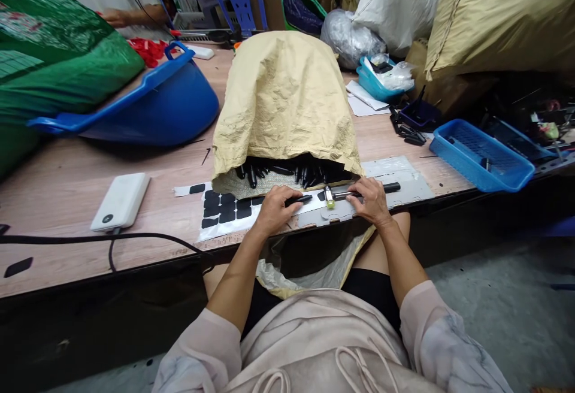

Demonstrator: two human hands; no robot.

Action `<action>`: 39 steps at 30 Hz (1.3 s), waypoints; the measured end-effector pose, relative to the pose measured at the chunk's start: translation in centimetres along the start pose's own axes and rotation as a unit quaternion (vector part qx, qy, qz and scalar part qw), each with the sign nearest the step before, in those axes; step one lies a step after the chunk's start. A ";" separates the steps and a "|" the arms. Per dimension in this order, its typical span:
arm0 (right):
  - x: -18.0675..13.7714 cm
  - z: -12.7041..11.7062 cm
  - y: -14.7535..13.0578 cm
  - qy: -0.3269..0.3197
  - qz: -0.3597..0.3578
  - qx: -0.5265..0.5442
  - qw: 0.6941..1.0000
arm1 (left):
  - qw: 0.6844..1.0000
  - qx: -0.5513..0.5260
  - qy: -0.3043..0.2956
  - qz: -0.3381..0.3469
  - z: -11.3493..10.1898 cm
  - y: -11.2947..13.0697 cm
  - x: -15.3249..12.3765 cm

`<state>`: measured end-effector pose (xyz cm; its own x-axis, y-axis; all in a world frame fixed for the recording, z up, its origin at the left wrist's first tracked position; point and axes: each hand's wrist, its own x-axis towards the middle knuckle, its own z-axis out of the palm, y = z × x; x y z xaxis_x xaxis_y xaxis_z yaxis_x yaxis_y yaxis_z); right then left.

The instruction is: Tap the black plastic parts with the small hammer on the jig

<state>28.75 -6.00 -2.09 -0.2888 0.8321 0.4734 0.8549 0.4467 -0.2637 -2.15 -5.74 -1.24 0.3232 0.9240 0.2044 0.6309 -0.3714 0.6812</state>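
My left hand (277,208) is closed on a slim black pen-shaped piece (303,199), its tip pointing right. A small hammer (330,199) with a metal head and a yellow-green face lies just right of that tip. My right hand (369,200) grips the hammer's shaft, and its black handle end sticks out to the right. Both hands rest over a grey board (411,184) at the table's front edge. Right behind them, a beige woven sack (290,99) opens toward me with several similar black pieces (305,174) inside.
A sheet of black stickers (227,208) lies left of my hands. A white power bank (121,201) with a cable, a tilted blue basin (166,111) and a blue basket (483,156) are on the table. Another open sack (287,285) hangs at my lap. A person's arm (135,17) shows far left.
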 end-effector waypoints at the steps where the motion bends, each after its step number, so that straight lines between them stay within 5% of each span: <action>1: 0.0 -0.2 0.0 0.003 -0.010 0.008 1.000 | 1.000 -0.005 -0.001 -0.003 0.4 0.1 -0.1; 8: -1.1 -1.5 -3.5 0.049 0.011 0.042 0.998 | 0.999 -0.007 0.000 -0.041 1.4 0.4 0.1; 16: -1.7 -1.2 -7.5 0.015 0.085 0.091 0.992 | 0.997 -0.009 -0.016 -0.079 1.7 0.9 0.5; 39: -1.2 0.0 -9.4 0.012 0.056 0.095 0.994 | 0.993 -0.021 0.001 -0.117 1.4 1.5 0.4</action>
<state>21.04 -11.14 -0.17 -0.1833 0.8732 0.4516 0.7832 0.4074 -0.4698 -0.11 -6.00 -1.13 0.1697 0.9847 0.0389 0.6586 -0.1427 0.7388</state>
